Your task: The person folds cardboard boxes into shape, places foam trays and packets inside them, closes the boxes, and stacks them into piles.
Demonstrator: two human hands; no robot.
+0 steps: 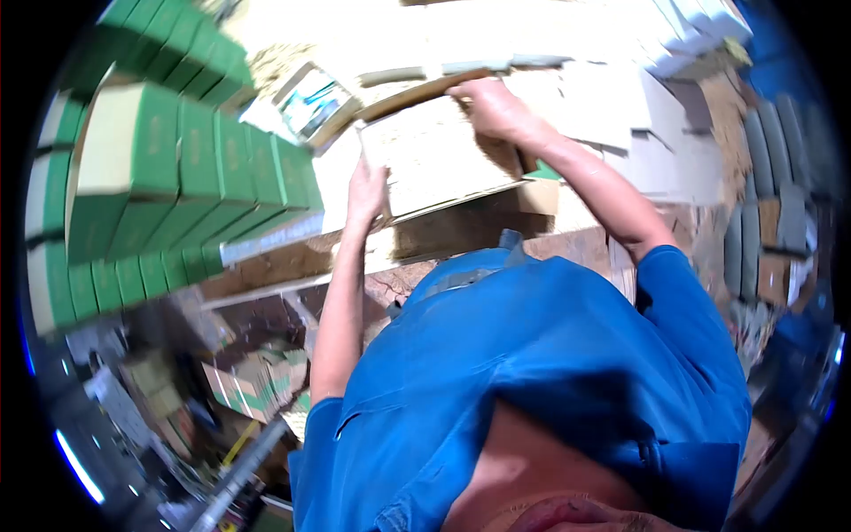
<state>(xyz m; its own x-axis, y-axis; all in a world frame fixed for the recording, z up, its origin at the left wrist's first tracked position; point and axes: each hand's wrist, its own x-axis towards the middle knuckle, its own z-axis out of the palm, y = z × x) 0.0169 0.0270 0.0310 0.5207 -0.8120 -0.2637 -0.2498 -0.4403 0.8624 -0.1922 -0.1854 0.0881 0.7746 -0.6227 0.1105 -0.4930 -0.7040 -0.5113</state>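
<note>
A pale cardboard box [439,160] sits on the bright worktable before me, its upper face washed out by glare. My left hand [366,191] grips its left edge, with the thumb on the near side and the fingers partly hidden. At the far right corner, my right hand [495,108] has its fingers curled over the edge of the box. A brown strip of cardboard [421,93] runs along the far side, below those fingers. Just left of the box stands a small open carton [315,104] holding blue and white items.
Green and white boxes [195,151] are stacked high on the left. White cardboard sheets [612,106] lie to the right, with grey rolled or folded pieces [771,146] beyond. The table's front edge [292,284] runs close to my body. Bundled flat cartons [257,381] sit lower left.
</note>
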